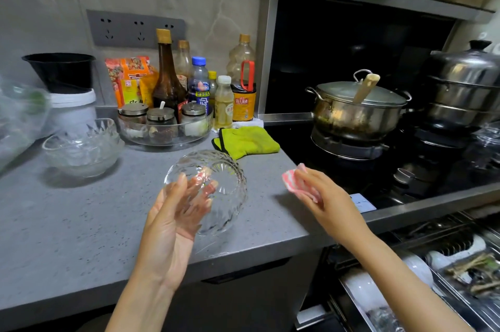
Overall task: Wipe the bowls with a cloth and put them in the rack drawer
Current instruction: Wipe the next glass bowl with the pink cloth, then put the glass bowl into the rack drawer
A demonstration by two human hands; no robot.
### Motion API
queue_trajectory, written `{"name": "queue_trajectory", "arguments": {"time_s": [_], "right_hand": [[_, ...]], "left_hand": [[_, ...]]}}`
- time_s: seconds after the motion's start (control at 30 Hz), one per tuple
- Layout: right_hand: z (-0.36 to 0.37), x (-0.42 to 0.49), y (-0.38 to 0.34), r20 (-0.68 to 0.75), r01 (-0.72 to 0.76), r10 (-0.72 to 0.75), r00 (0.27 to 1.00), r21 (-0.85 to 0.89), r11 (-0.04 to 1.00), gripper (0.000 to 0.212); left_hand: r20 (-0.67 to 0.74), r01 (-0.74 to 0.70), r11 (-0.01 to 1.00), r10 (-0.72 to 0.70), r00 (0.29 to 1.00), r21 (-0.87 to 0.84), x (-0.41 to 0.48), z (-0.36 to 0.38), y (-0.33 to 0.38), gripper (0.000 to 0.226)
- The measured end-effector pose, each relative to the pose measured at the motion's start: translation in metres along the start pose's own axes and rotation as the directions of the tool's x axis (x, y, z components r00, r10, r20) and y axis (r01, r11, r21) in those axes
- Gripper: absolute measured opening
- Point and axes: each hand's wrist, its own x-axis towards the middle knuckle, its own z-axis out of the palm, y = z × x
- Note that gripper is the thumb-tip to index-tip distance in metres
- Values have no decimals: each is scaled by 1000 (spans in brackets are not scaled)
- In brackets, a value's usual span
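Leftmost, showed a stack of spare glass bowls [81,150] on the grey counter [67,209], close to the wall & well apart from either hand. Showed next, to the R, a clear tray of lidded condiment jars [165,128] w/ sauce bottles [167,74] behind it, then a green mitt [246,142] lying flat at the counter's far R end. Held at centre, in the L hand [173,220], a ribbed glass bowl [216,185], above the counter & tipped on its side. Gripped it by the wall, thumb on the near side, fingers [205,191] only slightly bent & seen through the glass. Pinched in the R hand [322,196] a small pink-&-white striped cloth [293,180], bunched btwn thumb & curled fingers. Held it apart from the bowl, not touching, above the counter's R edge beside the hob. Showed on the hob a lidded steel pot [357,107] w/ a wooden handle resting on the lid, & a stacked steamer [465,88] further R. Showed at lower R, below the hob, the rack drawer [357,306] standing open, w/ white dishes [359,285] in it; contents at far R too blurred to tell.
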Motion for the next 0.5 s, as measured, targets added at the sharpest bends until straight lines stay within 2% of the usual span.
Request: {"name": "queue_trajectory", "arguments": {"time_s": [0.1,0.17,0.27,0.33,0.4,0.5], "right_hand": [[6,-2,17,174,-19,54,983,-197,980,48],[5,-8,22,241,-2,45,970,-175,985,49],[-11,-19,17,224,-101,87,971,55,993,45],[-26,-28,10,172,-178,145,974,194,965,39],[-42,-38,2,158,-245,202,967,337,909,38],[-63,-63,1,209,-327,254,944,514,793,43]], "left_hand": [[9,3,999,-3,1000,33,0,3,-6,23],[26,5,998,-6,1000,55,-2,5,-11,21],[49,35,996,-39,998,86,-5,10,-20,23],[78,65,992,-73,994,106,-8,15,-30,45],[99,107,984,-122,988,143,-13,23,-43,73],[129,187,968,-210,969,170,-23,37,-70,78]]}}
